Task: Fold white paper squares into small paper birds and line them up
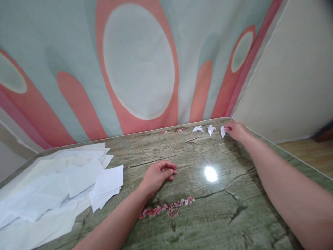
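Observation:
At the far right corner of the table, my right hand [235,130] pinches a small white folded paper bird [223,132] by one side. Two more white folded paper figures stand to its left: one paper bird [211,130] close by and another paper bird [198,128] farther along, the three forming a row near the back edge. My left hand [160,175] rests over the middle of the table, fingers loosely curled with a gap to the thumb and nothing seen in them. Left of that hand lies a small stack of white paper squares [108,184].
A wide spread of loose white paper sheets [49,184] covers the table's left side. The wood-patterned tabletop [203,225] has a printed flower design and a bright light reflection. A patterned hanging [140,62] stands behind the back edge, with a plain wall [293,80] at right.

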Action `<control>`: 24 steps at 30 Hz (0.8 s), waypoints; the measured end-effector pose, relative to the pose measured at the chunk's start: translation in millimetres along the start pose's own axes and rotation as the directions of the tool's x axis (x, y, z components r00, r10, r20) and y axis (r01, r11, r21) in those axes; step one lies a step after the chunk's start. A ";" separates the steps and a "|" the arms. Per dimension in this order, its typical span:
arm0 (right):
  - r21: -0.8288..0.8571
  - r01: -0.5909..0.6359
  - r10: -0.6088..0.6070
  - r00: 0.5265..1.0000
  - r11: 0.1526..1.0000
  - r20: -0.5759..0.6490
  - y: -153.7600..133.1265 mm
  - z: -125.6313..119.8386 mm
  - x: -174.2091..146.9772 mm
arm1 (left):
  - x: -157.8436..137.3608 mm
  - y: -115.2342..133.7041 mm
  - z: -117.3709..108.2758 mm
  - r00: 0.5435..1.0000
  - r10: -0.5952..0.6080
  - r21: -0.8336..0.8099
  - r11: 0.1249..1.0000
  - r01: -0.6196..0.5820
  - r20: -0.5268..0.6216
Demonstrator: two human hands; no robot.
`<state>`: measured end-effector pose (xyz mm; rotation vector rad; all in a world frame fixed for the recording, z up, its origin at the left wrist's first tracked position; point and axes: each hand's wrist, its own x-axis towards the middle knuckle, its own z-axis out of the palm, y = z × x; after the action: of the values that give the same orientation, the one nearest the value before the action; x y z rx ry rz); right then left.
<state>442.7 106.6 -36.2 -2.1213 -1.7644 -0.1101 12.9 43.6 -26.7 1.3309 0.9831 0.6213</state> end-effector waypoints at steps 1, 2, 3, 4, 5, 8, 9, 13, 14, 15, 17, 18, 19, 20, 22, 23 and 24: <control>-0.012 -0.017 0.017 1.000 1.000 0.015 6.3 8.4 1.3 | -0.3 0.8 0.5 1.000 -0.002 0.008 1.000 0.002 -0.002; -0.020 -0.028 0.029 0.999 0.999 0.027 10.9 16.6 3.1 | -0.6 1.6 1.0 1.000 -0.004 0.013 1.000 0.004 -0.005; -0.024 -0.040 0.041 0.999 0.999 0.029 14.2 24.0 5.4 | -1.1 2.5 1.5 1.000 -0.007 0.017 1.000 0.007 -0.007; -0.025 -0.052 0.052 0.998 0.998 0.025 16.6 30.4 7.9 | -1.4 3.3 1.9 1.000 -0.010 0.021 1.000 0.010 -0.007; -0.021 -0.056 0.057 0.998 0.998 0.019 18.4 35.6 10.3 | -1.7 3.8 2.2 1.000 -0.012 0.026 1.000 0.012 -0.006; 0.011 -0.062 0.062 0.998 0.998 -0.020 23.0 44.5 15.9 | -1.7 3.8 2.3 1.000 -0.010 0.037 0.999 0.010 -0.002; 0.028 -0.060 0.061 0.998 0.998 -0.035 24.6 45.7 17.1 | -1.5 3.3 2.2 1.000 -0.008 0.040 0.999 0.008 0.000; 0.116 -0.056 0.068 0.992 0.992 -0.102 32.9 47.4 19.0 | -0.8 1.7 1.6 1.000 -0.007 0.048 0.999 0.007 -0.001; 0.140 -0.056 0.073 0.991 0.989 -0.116 35.3 47.5 18.7 | -0.7 1.5 1.5 1.000 -0.008 0.050 0.999 0.008 0.000; 0.161 -0.056 0.077 0.989 0.985 -0.126 37.6 47.6 17.9 | -0.7 1.3 1.3 1.000 -0.010 0.052 0.999 0.010 0.001; 0.198 -0.053 0.081 0.988 0.979 -0.135 41.5 47.3 15.5 | -0.7 1.2 1.0 1.000 -0.012 0.055 0.998 0.012 0.004; 0.212 -0.053 0.083 0.987 0.976 -0.136 42.8 46.7 14.0 | -0.7 1.2 0.9 1.000 -0.012 0.055 0.998 0.012 0.008; 0.225 -0.054 0.087 0.987 0.973 -0.138 43.7 45.8 12.4 | -0.6 1.2 0.8 1.000 -0.011 0.054 0.999 0.011 0.011; 0.235 -0.058 0.093 0.985 0.970 -0.143 44.0 44.5 10.9 | -0.6 1.2 0.7 1.000 -0.009 0.052 0.999 0.008 0.014; 0.249 -0.072 0.116 0.979 0.966 -0.169 43.5 41.0 8.3 | -0.4 1.4 0.7 1.000 -0.004 0.051 0.999 0.003 0.020; 0.253 -0.083 0.133 0.973 0.964 -0.187 42.9 39.1 7.3 | -0.4 1.5 0.8 1.000 -0.003 0.052 0.999 0.002 0.021; 0.255 -0.094 0.149 0.967 0.962 -0.205 42.2 37.3 6.5 | -0.4 1.7 0.8 1.000 -0.002 0.053 0.999 0.001 0.021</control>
<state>477.9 119.1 -78.8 -1.9511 -1.4352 -0.0890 13.6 43.1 -25.0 1.3803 0.9893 0.5824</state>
